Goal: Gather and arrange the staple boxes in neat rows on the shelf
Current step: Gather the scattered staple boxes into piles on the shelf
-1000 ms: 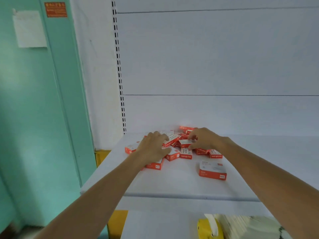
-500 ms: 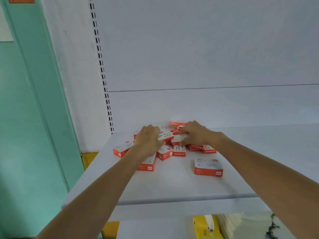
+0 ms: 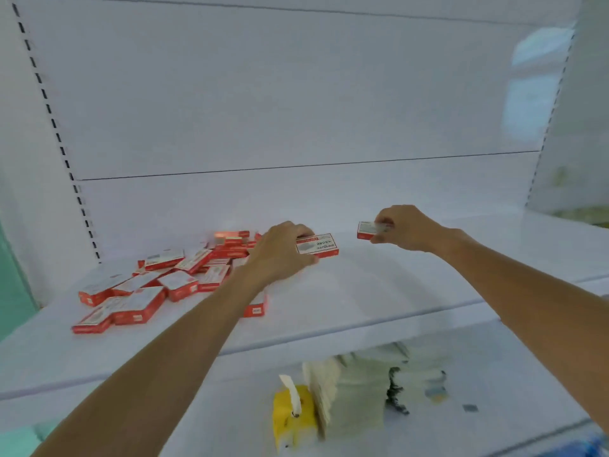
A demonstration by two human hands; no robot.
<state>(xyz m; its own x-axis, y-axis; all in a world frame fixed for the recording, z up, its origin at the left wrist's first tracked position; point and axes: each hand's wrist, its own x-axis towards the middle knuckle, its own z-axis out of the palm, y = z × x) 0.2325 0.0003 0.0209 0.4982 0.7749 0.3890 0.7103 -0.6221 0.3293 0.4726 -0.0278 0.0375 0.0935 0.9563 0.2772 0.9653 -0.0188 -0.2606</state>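
Observation:
A loose pile of several red-and-white staple boxes [image 3: 171,275] lies on the left part of the white shelf [image 3: 379,291]. My left hand [image 3: 280,250] grips one staple box [image 3: 318,245] at the pile's right edge, with the box low over the shelf. My right hand [image 3: 405,227] pinches a second staple box [image 3: 369,229] and holds it above the shelf, to the right of the pile. One more box [image 3: 255,306] shows partly under my left forearm.
A white back panel [image 3: 296,110] with slotted uprights [image 3: 59,140] stands behind the shelf. On the shelf below lie a yellow pack [image 3: 293,417] and stacks of pale packets [image 3: 362,387]. A teal wall edge [image 3: 13,285] shows at far left.
Both hands have left the pile and moved right, each carrying a staple box. The view has swung to the right, so the pile now sits at the left.

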